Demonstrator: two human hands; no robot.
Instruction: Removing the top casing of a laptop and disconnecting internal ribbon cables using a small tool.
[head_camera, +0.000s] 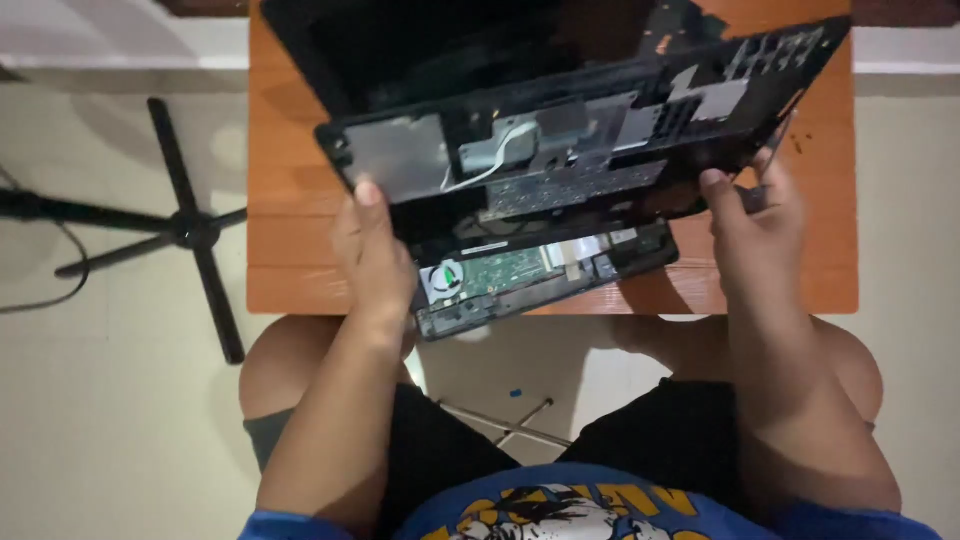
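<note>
A: Where do we hold the laptop palmrest cover (560, 130)?

B: Our left hand (375, 255) clamps its left edge, thumb on the inner face beside the grey touchpad plate (400, 155). Our right hand (755, 225) clamps its right edge, thumb on the inner face; a thin dark tool seems to sit in that hand, but we cannot tell what it is.

A: Position of the cover?

B: It is tilted up above the laptop base (530, 275), inner side facing us. A white ribbon cable (500, 150) crosses that inner side.

A: And the base?

B: It lies on the orange wooden table (290, 200), its near edge overhanging the table. The green circuit board (510, 265) and round fan (445, 278) show below the cover. The dark screen (450, 40) lies behind the cover.
</note>
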